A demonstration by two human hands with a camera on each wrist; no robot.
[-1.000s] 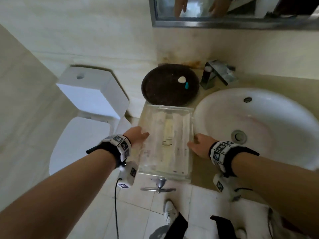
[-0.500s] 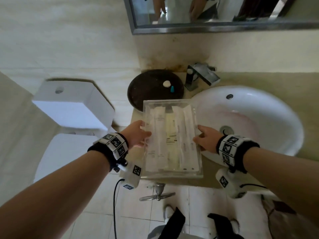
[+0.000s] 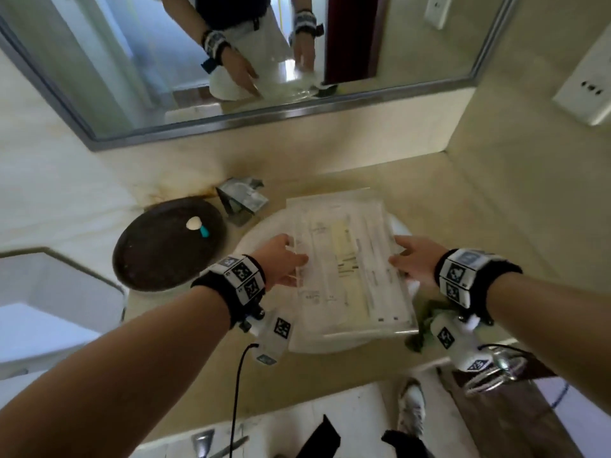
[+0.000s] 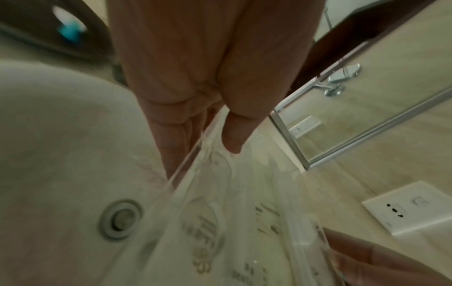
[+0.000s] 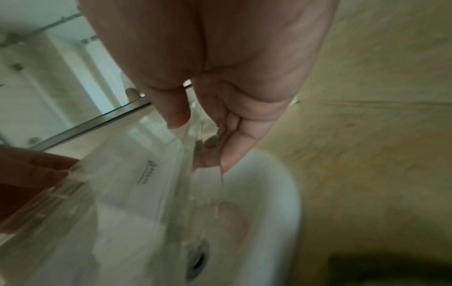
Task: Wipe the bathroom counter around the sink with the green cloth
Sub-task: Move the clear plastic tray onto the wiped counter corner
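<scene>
1. A white toilet tank [image 3: 49,312] sits at the far left, below the level of the tabletop [image 3: 496,226].
2. A dark round tray [image 3: 158,256] lies on the left part of the tabletop, with a small white piece and a teal piece on it.
3. The faucet [image 3: 243,201] stands just right of the tray, against the back wall.
4. The left hand [image 3: 281,262] pinches the left edge of a clear tray [image 3: 347,259]; in the left wrist view the thumb lies over the rim and the fingers [image 4: 176,135] run beneath it.
5. The clear tray holds flat white packets and is held over the white sink [image 3: 261,236], covering most of the basin; the drain [image 4: 119,218] shows below it.
6. The right hand [image 3: 415,259] clamps the tray's right edge the same way, thumb above and fingers [image 5: 234,143] below.
7. The green cloth [image 3: 421,325] lies on the tabletop at the near right of the sink, just under the right wrist and partly hidden by it; neither hand touches it.
8. A mirror [image 3: 132,77] with a metal frame spans the back wall and reflects both hands.
9. A white wall socket [image 3: 585,90] sits on the right wall; beige tile covers walls and tabletop.
</scene>
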